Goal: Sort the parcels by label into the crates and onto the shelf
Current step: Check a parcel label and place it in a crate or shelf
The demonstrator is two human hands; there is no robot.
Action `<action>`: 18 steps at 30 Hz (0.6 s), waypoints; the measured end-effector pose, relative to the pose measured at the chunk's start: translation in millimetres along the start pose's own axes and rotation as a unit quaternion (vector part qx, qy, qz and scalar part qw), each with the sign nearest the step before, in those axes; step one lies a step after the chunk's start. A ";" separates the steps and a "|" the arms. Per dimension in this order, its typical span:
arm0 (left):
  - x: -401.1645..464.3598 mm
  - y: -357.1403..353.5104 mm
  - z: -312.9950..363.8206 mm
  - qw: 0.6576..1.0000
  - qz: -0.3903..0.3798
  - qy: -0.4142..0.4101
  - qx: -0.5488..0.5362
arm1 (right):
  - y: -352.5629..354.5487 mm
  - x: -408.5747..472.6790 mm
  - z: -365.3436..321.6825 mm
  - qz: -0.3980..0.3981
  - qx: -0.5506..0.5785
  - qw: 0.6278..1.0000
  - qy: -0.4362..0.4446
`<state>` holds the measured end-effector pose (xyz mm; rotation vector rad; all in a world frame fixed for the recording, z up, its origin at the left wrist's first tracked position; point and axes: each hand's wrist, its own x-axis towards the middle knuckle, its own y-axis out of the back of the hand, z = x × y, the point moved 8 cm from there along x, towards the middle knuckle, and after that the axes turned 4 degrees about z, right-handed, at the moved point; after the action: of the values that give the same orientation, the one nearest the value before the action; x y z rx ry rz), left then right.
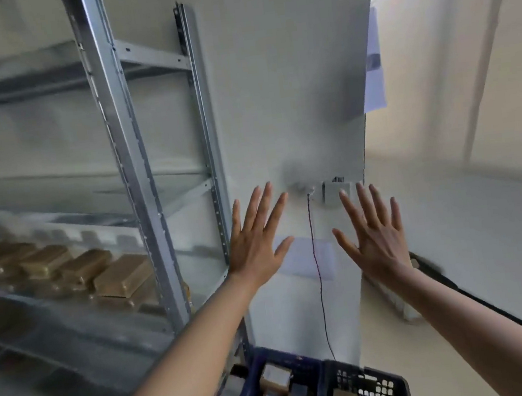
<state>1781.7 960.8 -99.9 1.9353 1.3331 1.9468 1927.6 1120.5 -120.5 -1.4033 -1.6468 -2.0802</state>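
Left hand [254,247] is spreading flat and holding nothing | right hand [376,236] is spreading flat too, holding nothing | dark blue plastic crates [310,384] with small brown parcels [275,377] are sitting below both hands | tall grey metal shelf [139,166] is standing left of the crates, more brown parcels lying on it.

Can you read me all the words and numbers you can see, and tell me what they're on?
No words or numbers can be read here.
Sheet on the pillar's side: print too blurred.
Paper on the pillar: looks blank or too faint.
Labels on the parcels in the blue crates: too small and blurred.
Brown parcels on the shelf: no readable labels.
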 end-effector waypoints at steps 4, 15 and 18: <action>6.4 95.7 -27.3 0.999 0.008 0.033 0.043 | 73.6 21.8 -55.0 0.019 0.037 0.998 0.046; -20.3 220.9 -142.1 0.986 0.012 0.123 0.115 | 148.0 46.4 -173.8 0.054 0.041 0.989 0.131; -26.5 224.4 -167.8 0.985 0.010 0.126 0.114 | 155.9 57.3 -201.4 0.066 0.030 0.987 0.140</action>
<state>1755.9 722.8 48.2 1.8456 1.6726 2.1950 1876.0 917.6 35.6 -1.1094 -1.4507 -2.0256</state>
